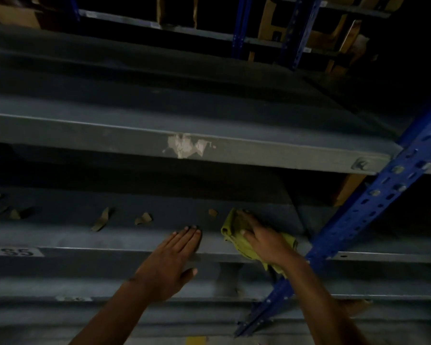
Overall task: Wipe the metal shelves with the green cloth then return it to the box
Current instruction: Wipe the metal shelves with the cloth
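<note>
Several brown scraps (101, 219) are seen scattered along the grey metal shelf (60, 235), so the wiping is judged to be only partly done; the return to the box remains, and no box can be identified in view. The green cloth (237, 241), crumpled and soft, is pressed onto the shelf near the blue perforated upright (373, 195) by the right hand (261, 239), fingers spread flat over it rather than clenched. The left hand (174, 260) is laid open and empty on the shelf's front lip. Matte, dusty paint is shown.
</note>
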